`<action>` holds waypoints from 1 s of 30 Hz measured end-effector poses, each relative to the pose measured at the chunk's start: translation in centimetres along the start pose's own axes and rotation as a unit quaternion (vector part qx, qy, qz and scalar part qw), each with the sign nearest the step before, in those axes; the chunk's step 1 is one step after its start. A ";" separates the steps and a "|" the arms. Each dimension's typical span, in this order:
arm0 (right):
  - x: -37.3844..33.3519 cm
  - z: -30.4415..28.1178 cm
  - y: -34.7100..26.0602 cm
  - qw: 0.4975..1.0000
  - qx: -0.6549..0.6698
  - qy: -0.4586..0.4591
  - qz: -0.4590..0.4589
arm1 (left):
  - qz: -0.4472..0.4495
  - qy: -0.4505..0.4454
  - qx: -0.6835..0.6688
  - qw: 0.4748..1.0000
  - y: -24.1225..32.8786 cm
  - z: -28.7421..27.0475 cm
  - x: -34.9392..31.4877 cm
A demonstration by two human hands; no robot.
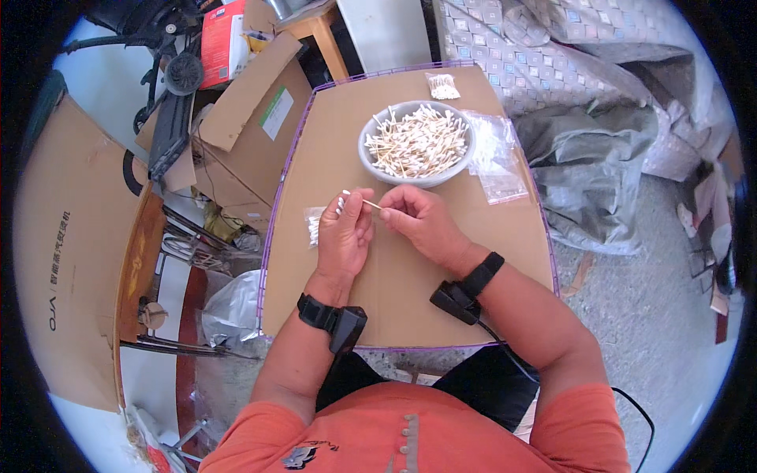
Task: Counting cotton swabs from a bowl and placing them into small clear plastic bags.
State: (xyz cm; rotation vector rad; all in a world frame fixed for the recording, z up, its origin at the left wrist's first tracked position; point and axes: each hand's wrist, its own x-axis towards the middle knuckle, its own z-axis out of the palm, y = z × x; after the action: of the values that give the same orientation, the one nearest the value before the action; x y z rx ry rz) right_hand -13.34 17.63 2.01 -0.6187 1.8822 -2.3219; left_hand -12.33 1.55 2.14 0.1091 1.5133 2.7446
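My left hand (347, 240) is closed around a few cotton swabs (341, 204), their white tips poking out past the index finger and thumb. Between finger and thumb, my right hand (426, 225) pinches a single swab (371, 204), whose thin stick reaches across to the left fingers. Just beyond both hands stands a grey bowl (419, 180) heaped with loose cotton swabs (418, 140). Partly covered by my left hand lies a small clear bag (312, 225) with white-tipped swabs in it. How many swabs the left palm holds is hidden.
Flat clear plastic bags (505, 177) lie right of the bowl, and a filled swab bag (442, 87) lies behind it. All rest on a cardboard-topped table (410, 299) with a purple edge. Cardboard boxes (260, 110) crowd the left; a grey plastic sheet (591, 173) drapes at right.
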 end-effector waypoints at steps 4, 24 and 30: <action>0.0 0.2 0.4 0.999 -0.038 0.002 0.007 | 0.001 -0.009 0.000 1.000 0.2 -0.1 -0.1; 0.0 -0.2 0.3 0.994 -0.106 -0.006 -0.024 | 0.007 -0.060 -0.057 0.997 0.1 -1.1 0.8; 0.1 -0.3 0.3 0.994 -0.109 0.000 -0.007 | -0.002 -0.062 -0.053 0.997 0.1 -0.5 1.1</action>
State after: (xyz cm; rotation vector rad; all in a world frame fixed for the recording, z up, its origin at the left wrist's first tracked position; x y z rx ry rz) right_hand -13.57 17.78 1.71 -0.6536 2.1564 -2.1412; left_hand -13.50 1.10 2.02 0.2689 1.3337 2.7502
